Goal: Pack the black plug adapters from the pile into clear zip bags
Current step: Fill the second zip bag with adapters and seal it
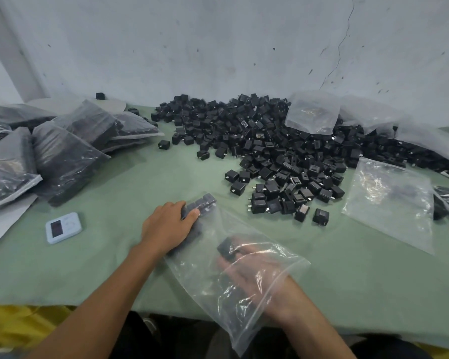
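Left hand (pixel 166 226) grip curled over adapter row (pixel 204 200) at far end of clear zip bag (pixel 200 281) on green worktop (pixel 114 193); right hand (pixel 259 278) inside bag, single adapter (pixel 227 248) at fingertips, grip unclear through plastic; adapter pile (pixel 270 141) beyond

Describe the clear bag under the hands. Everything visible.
The clear zip bag is thin, glossy, crinkled plastic. It lies on the green table cover, with its near end overhanging the table's edge. The right hand is inside it, seen through the film, with a black adapter at its blurred fingertips. At the far corner the left hand grips a row of adapters that looks to be inside the bag.
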A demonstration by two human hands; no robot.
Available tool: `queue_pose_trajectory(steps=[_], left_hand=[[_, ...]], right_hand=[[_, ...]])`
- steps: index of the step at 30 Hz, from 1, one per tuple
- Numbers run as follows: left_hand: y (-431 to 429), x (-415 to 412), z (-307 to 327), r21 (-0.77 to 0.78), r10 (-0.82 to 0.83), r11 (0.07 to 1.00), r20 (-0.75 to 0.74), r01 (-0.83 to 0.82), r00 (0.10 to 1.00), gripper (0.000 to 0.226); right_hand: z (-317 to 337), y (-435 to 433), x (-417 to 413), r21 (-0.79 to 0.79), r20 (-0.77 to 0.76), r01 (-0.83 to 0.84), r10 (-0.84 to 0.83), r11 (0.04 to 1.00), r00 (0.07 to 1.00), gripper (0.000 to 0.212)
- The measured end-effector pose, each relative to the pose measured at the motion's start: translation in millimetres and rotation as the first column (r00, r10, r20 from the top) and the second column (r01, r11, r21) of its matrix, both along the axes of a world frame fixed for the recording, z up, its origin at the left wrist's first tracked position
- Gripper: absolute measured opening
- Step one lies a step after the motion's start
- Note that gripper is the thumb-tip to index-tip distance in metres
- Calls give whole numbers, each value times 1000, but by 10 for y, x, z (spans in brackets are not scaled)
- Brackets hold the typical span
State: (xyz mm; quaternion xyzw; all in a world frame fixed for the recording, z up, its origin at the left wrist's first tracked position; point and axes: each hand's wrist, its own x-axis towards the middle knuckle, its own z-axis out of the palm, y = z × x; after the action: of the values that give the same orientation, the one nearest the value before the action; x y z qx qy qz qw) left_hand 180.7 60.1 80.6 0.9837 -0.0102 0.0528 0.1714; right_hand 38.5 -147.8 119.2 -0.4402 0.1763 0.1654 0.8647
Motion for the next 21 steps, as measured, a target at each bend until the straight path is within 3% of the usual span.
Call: queue_pose_trajectory(steps=[2, 6, 9, 14, 18, 21], left_hand=[[-3, 4, -3, 9, -2, 1000, -2, 2, 1000, 55], [2, -7, -8, 15, -10, 1000, 3, 10, 1000, 54], [-3, -6, -6, 21, -19, 1000, 0, 19, 1000, 51], [-2, -7, -5, 17, -18, 1000, -4, 18, 1000, 52], [-3, -8, 6, 7, -23, 1000, -8, 23, 1000, 48], [-5, -11, 11, 8, -24, 1000, -11, 24, 1000, 49]], right_hand=[[-30, 142, 212, -12, -18, -27, 27, 1000, 999, 37], [-143, 304, 543, -140, 102, 44, -29, 989, 994, 25], [-178, 365, 700, -67, 68, 86, -82, 994, 994, 13], [-319, 510, 779, -512, 243, 134, -7, 849, 970, 21], [-350, 564, 794, -595, 344, 175, 52, 784, 938, 9], [-399, 605, 831, -571, 336, 207, -4, 794, 942, 17]])
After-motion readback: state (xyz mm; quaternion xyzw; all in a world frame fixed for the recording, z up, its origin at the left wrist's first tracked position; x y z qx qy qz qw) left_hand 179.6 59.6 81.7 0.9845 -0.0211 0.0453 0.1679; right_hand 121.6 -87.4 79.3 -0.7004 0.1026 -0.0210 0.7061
